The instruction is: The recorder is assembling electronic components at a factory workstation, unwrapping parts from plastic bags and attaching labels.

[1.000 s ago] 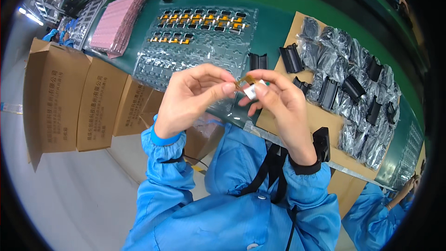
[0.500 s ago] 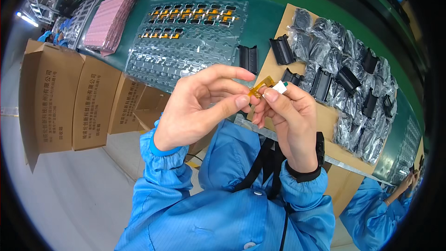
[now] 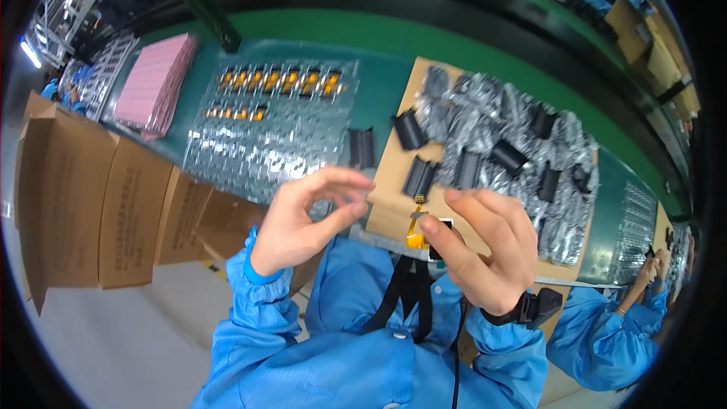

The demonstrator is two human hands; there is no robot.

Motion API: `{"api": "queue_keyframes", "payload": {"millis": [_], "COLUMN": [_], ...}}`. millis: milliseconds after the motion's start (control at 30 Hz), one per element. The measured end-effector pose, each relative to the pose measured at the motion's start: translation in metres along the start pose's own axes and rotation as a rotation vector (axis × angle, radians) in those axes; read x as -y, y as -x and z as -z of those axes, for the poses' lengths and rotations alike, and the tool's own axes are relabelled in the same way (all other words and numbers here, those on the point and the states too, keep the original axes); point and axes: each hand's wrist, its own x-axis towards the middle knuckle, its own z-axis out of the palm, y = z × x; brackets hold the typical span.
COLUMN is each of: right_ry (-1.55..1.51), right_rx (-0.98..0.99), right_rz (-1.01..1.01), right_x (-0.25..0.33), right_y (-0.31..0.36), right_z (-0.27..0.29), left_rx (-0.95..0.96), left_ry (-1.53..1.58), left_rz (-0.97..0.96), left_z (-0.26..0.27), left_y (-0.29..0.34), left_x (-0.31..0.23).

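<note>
My left hand is raised over the near table edge, fingers apart and holding nothing. Beside it on the right, my right hand has its thumb and fingers spread. Just left of the right thumb is an orange flex cable with a dark contact end pointing away from me. It joins a small black-and-white module, partly hidden behind the thumb. Whether this part rests on the table edge or hangs in front of it, I cannot tell. A black curved plastic housing lies just beyond the cable's end.
A clear blister tray at left holds rows of flex-cable parts. Bagged black parts and loose housings cover the cardboard sheet. Pink packs and open cartons are on the left. Another person's sleeve is at right.
My hands have drawn apart; both were at the flex-cable part, which my right fingers pinched. Those fingers have opened, and the part now sits lower with its cable pointing away. The view has shifted.
</note>
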Motion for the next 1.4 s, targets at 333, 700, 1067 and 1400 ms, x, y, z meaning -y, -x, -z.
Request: {"api": "queue_keyframes", "payload": {"millis": [333,700,1067,1400], "right_ry": [0.466,0.509,0.367,0.357], "right_rx": [0.219,0.053,-0.242,0.128], "right_rz": [0.174,0.260,0.172,0.227], "right_x": [0.006,-0.051,-0.136,-0.091], "right_y": [-0.096,-0.232,-0.433,-0.335], "right_z": [0.115,0.109,-0.064,0.001], "left_rx": [0.181,0.012,-0.073,-0.181], "left_ry": [0.014,0.271,0.192,0.354], "left_rz": [0.121,0.157,0.196,0.321], "left_z": [0.006,0.004,0.025,0.027], "left_y": [0.048,0.067,0.105,0.166], "left_x": [0.103,0.115,0.094,0.104]}}
